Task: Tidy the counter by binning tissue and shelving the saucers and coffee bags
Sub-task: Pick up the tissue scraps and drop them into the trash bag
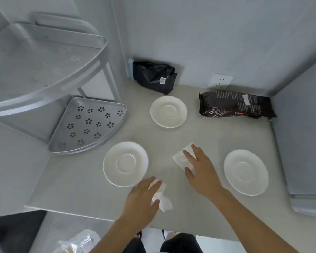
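Three white saucers lie on the pale counter: one at the back (168, 111), one at front left (125, 163), one at right (246, 172). A black coffee bag (153, 76) leans on the back wall, and a dark printed coffee bag (235, 104) lies on its side at back right. My left hand (141, 199) rests on a crumpled white tissue (162, 199) near the front edge, fingers curled over it. My right hand (201, 170) lies with spread fingers on a second tissue (181, 157) between the saucers.
A grey corner shelf rack stands at left, with a perforated lower tier (88, 125) and a larger upper tier (44, 63). A wall socket (220, 81) is behind the counter. A plastic-lined bin (77, 242) sits on the floor below the front edge. A grey panel bounds the right side.
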